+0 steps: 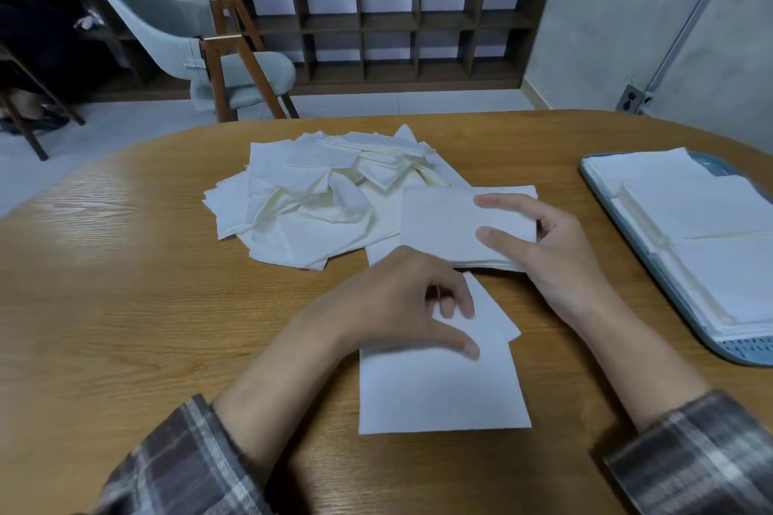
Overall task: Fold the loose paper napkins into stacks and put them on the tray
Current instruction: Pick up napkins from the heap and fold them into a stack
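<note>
folding step: grips stack (439, 226) in curled fingers of right hand (556, 251); rests loose fingers of left hand (397, 297) on flat napkin (439, 389). next: fold it, add to stack.

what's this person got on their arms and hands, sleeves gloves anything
Both arms wear plaid sleeves, left sleeve and right sleeve, grey-brown with pale stripes, pushed up the forearms. The left hand and right hand are bare: no gloves or watch show.
</note>
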